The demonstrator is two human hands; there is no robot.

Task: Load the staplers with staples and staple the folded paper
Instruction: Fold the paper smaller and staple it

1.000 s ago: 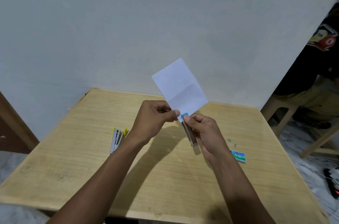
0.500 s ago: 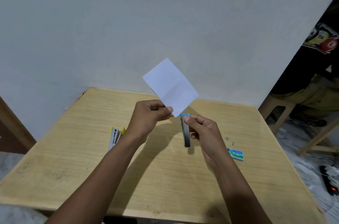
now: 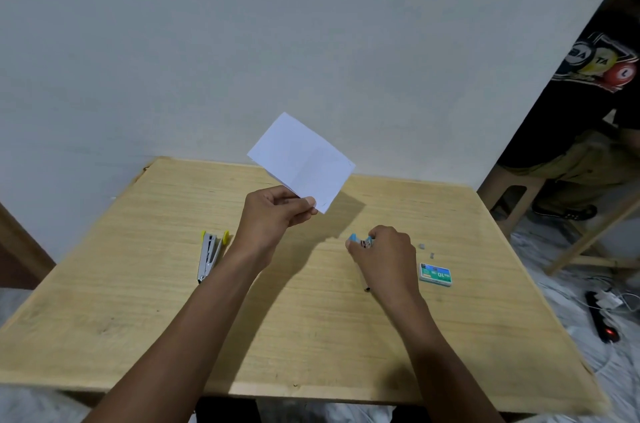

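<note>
My left hand [image 3: 273,214] pinches the lower corner of a folded white paper [image 3: 302,161] and holds it up above the wooden table [image 3: 311,336]. My right hand [image 3: 384,254] is low over the table, shut on a small blue stapler [image 3: 360,242] whose blue tip shows past my fingers; most of its body is hidden under the hand. A second stapler, yellow and silver [image 3: 209,254], lies on the table to the left of my left wrist. A green staple box [image 3: 435,273] lies right of my right hand.
Loose bits of staples [image 3: 426,249] lie near the box. A white wall stands behind the table. At the right a person sits on a wooden stool [image 3: 512,194]. A power strip [image 3: 602,322] lies on the floor.
My right hand has moved the blue stapler away from the paper and lowered it to the table. My left hand has carried the paper left, still raised.
</note>
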